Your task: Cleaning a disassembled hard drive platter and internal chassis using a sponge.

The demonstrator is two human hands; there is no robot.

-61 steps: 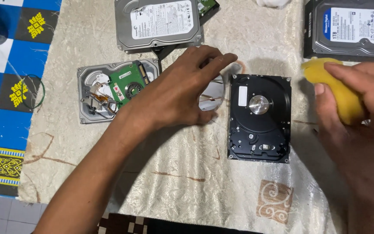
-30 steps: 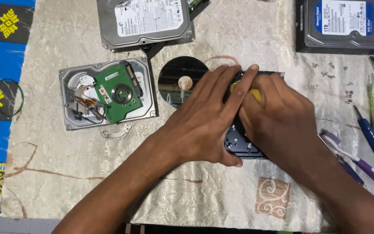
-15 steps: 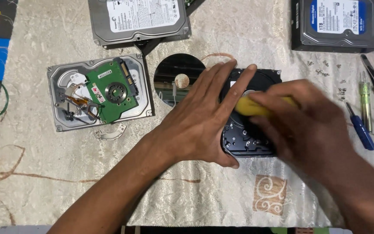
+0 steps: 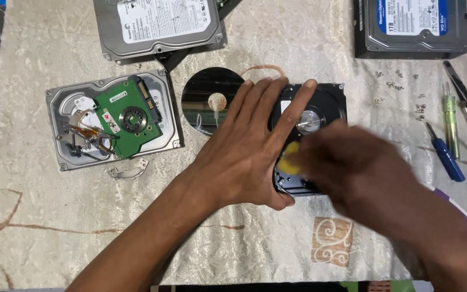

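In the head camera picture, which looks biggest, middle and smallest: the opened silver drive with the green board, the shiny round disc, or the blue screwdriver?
1. Opened silver drive with the green board: biggest.
2. Shiny round disc: middle, though the left hand hides part of it.
3. Blue screwdriver: smallest.
All lie flat on the cloth, so nearness hardly matters.

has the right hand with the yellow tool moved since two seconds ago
Yes. The right hand has come in from the right edge and now sits over the black drive.
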